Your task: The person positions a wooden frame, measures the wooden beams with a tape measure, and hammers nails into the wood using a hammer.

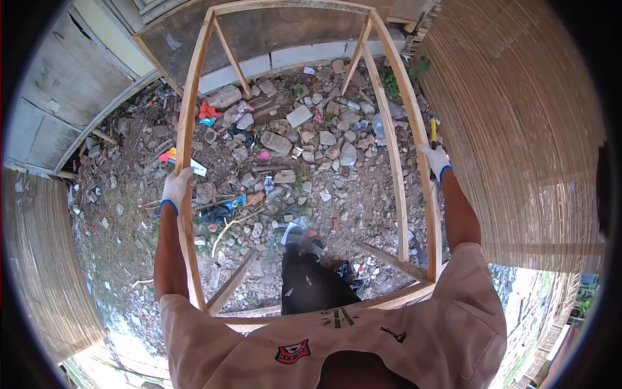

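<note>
Two bamboo walls (518,129) flank rubble (277,143); left grip (175,187) wraps wooden frame (189,104), right grip (435,159) clasps yellow tool (433,126) alongside.

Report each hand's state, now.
Left hand: closed on the wooden frame.
Right hand: closed on the wooden frame; whether it also grips the yellow tool is unclear.

Rubble-strewn dirt ground (350,217). Slatted screens (518,97) either side; weathered grey panels (78,84) upper left. Brown board wall (288,32) above pale blocks (308,56). Bright daylight.
</note>
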Action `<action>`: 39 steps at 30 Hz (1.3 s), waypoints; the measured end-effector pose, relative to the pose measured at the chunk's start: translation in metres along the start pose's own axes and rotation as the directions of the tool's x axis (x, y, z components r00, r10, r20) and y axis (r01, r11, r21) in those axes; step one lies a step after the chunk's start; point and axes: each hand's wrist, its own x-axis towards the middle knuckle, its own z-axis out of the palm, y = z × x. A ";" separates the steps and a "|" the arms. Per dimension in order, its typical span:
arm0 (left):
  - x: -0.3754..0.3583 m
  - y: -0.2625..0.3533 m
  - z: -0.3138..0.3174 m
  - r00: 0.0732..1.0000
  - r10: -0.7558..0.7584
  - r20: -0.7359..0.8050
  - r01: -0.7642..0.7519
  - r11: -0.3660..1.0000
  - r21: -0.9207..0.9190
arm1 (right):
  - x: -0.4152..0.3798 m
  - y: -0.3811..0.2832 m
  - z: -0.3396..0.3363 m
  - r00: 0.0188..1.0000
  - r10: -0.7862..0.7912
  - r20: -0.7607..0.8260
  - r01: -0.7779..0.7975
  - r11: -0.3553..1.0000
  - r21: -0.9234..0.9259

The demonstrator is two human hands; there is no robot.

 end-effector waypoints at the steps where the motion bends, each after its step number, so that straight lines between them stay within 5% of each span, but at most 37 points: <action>1: 0.002 -0.006 0.000 1.000 -0.009 -0.002 0.009 1.000 0.012 | 0.010 0.003 0.000 0.997 0.052 0.056 -0.052 0.999 -0.005; 3: 0.016 -0.009 0.001 1.000 -0.013 0.017 0.011 0.996 0.090 | 0.022 0.007 -0.001 0.988 0.001 0.152 -0.022 0.990 0.137; 5: 0.010 0.007 0.009 1.000 -0.030 0.008 0.030 0.998 0.049 | 0.054 0.024 0.007 0.996 -0.065 -0.068 0.059 0.995 -0.085; 7: 0.010 0.013 0.010 0.995 -0.078 0.060 0.075 0.996 0.048 | 0.059 0.015 -0.005 0.991 -0.016 0.133 -0.001 0.992 0.123; 10: -0.007 0.022 0.024 0.992 -0.106 0.074 0.099 0.991 0.093 | 0.027 -0.004 -0.020 0.979 0.119 0.167 -0.123 0.992 0.017; 12: -0.009 0.011 0.035 0.994 -0.086 0.065 0.082 0.994 0.075 | 0.046 0.028 -0.011 0.999 -0.006 -0.045 0.007 1.000 0.021; 17: -0.011 0.003 0.040 0.993 -0.058 0.106 0.055 0.998 0.031 | 0.019 0.031 -0.023 0.994 0.045 -0.100 -0.055 0.993 -0.103; 21: 0.009 -0.010 0.045 0.996 -0.064 0.064 0.058 0.994 0.093 | -0.013 0.019 -0.023 0.940 -0.022 -0.340 -0.036 0.986 -0.165; 26: -0.008 -0.005 0.035 0.994 -0.067 0.092 0.061 0.996 0.064 | -0.148 0.003 -0.016 0.927 -0.181 -0.328 0.199 0.980 0.020; 27: -0.011 -0.005 0.034 0.994 -0.063 0.093 0.058 0.997 0.057 | -0.186 -0.016 -0.020 0.971 -0.092 -0.218 0.096 0.995 0.004; 31: 0.014 -0.035 0.029 0.989 0.030 0.146 -0.041 0.997 0.071 | -0.305 -0.015 0.011 0.967 -0.156 -0.201 0.174 0.982 0.075; 35: 0.004 -0.028 0.031 0.985 0.058 0.164 -0.067 0.996 0.053 | -0.432 -0.046 0.047 0.978 0.055 -0.203 -0.057 0.998 -0.004; 38: -0.008 -0.027 0.030 0.970 0.169 0.173 -0.159 0.985 -0.072 | -0.508 -0.026 0.091 0.953 0.002 -0.302 -0.003 1.000 -0.004; 39: -0.001 -0.036 0.030 0.964 0.183 0.195 -0.173 0.982 -0.071 | -0.537 -0.050 0.093 0.954 0.196 -0.229 -0.224 0.969 -0.102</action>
